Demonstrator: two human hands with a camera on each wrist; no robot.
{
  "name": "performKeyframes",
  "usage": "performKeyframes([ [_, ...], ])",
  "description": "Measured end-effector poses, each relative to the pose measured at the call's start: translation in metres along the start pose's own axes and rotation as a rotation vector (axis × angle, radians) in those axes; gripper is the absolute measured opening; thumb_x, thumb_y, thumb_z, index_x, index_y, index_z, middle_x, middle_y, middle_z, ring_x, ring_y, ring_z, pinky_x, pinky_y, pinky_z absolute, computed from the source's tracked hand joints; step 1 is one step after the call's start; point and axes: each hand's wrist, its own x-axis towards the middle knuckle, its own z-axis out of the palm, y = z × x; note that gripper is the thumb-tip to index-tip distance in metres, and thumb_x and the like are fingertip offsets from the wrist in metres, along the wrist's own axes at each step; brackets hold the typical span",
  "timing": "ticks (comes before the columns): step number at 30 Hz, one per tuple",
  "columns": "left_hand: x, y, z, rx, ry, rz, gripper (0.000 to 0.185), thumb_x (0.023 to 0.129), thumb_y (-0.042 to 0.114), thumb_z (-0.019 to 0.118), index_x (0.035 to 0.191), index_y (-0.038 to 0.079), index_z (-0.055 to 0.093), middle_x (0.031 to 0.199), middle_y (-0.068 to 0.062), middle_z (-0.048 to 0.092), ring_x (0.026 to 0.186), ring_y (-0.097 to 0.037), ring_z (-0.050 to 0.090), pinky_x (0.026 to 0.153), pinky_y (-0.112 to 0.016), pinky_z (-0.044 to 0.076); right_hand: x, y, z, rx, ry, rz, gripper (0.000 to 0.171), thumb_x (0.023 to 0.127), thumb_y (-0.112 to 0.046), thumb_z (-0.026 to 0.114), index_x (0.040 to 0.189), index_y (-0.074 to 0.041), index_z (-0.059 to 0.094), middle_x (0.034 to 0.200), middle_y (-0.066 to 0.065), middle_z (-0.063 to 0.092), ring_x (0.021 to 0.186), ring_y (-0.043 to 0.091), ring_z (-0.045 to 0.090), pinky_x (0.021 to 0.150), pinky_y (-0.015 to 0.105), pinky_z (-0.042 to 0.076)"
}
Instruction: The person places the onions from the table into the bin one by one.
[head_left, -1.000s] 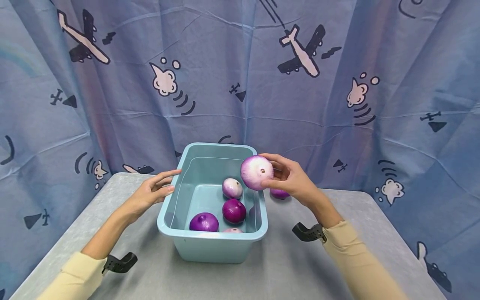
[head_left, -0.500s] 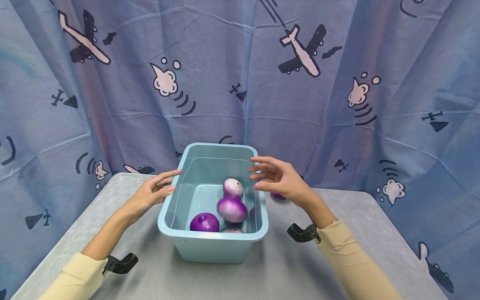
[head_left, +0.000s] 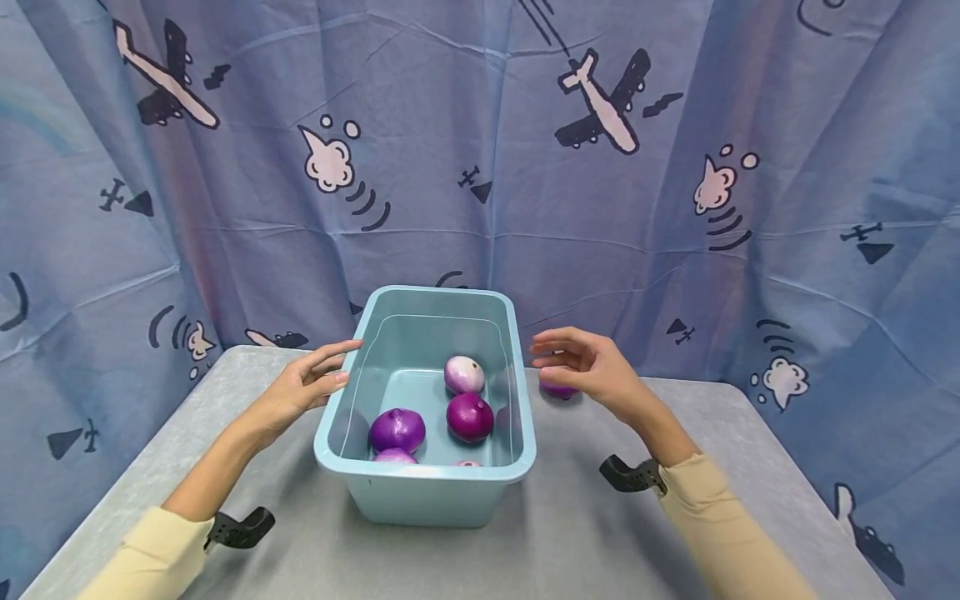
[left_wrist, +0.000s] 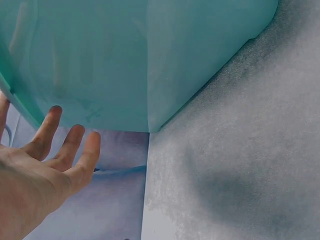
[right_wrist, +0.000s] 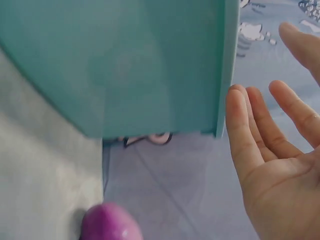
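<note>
A light blue plastic bin [head_left: 425, 498] holds several red onions. Among them are a pale onion [head_left: 464, 375], a dark purple onion [head_left: 470, 417] and a violet onion [head_left: 397, 430]; the front wall partly hides others. My left hand [head_left: 303, 390] is at the bin's left rim, its fingers extended along the outside in the left wrist view. Beyond the right rim hovers my right hand [head_left: 588, 367], empty, with fingers loosely bent. Just below it, another purple onion [head_left: 559, 390] lies on the table, partly hidden by the hand; the right wrist view shows this purple onion [right_wrist: 111, 222] too.
The bin stands on a grey cloth-covered table [head_left: 570, 533]. A blue curtain [head_left: 420, 167] printed with aeroplanes hangs behind and along both sides. Each wrist wears a black camera mount [head_left: 242, 528].
My right hand has released a pale purple onion into the bin and moved right, back outside the rim. Onions near the bin's front have shifted. The left hand has stayed put.
</note>
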Motion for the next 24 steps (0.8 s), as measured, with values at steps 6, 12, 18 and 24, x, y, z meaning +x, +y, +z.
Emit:
performKeyframes([
  [6, -0.001, 0.0, 0.0, -0.001, -0.002, 0.005, 0.055, 0.104, 0.018, 0.061, 0.154, 0.009, 0.043, 0.146, -0.025, 0.046, 0.117, -0.026, 0.061, 0.091, -0.036, 0.052, -0.013, 0.018, -0.016, -0.053, 0.05, 0.057, 0.044, 0.091, -0.008, 0.078, 0.132, -0.002, 0.062, 0.127, 0.016, 0.065, 0.114, 0.031, 0.064, 0.092, 0.036, 0.053],
  [12, 0.0, 0.0, 0.0, -0.007, -0.007, 0.021, 0.054, 0.104, 0.016, 0.06, 0.154, 0.007, 0.042, 0.144, -0.027, 0.047, 0.116, -0.029, 0.062, 0.091, -0.037, 0.053, -0.023, 0.036, -0.032, -0.085, 0.063, 0.088, 0.046, 0.093, -0.008, 0.076, 0.135, 0.003, 0.059, 0.132, 0.02, 0.062, 0.114, 0.03, 0.064, 0.093, 0.033, 0.052],
  [18, 0.0, 0.0, -0.001, -0.006, -0.004, 0.008, 0.055, 0.104, 0.018, 0.06, 0.154, 0.008, 0.042, 0.146, -0.026, 0.046, 0.117, -0.029, 0.061, 0.092, -0.038, 0.052, -0.032, 0.051, -0.044, -0.163, 0.089, 0.142, 0.046, 0.094, -0.014, 0.076, 0.135, 0.001, 0.059, 0.134, 0.026, 0.058, 0.117, 0.032, 0.062, 0.091, 0.029, 0.052],
  [24, 0.0, 0.0, -0.001, -0.003, -0.004, -0.002, 0.055, 0.104, 0.019, 0.061, 0.155, 0.009, 0.042, 0.147, -0.025, 0.045, 0.12, -0.031, 0.059, 0.092, -0.038, 0.052, -0.04, 0.066, -0.056, -0.207, 0.154, 0.198, 0.05, 0.095, -0.018, 0.076, 0.138, 0.0, 0.057, 0.134, 0.026, 0.058, 0.113, 0.022, 0.064, 0.089, 0.027, 0.051],
])
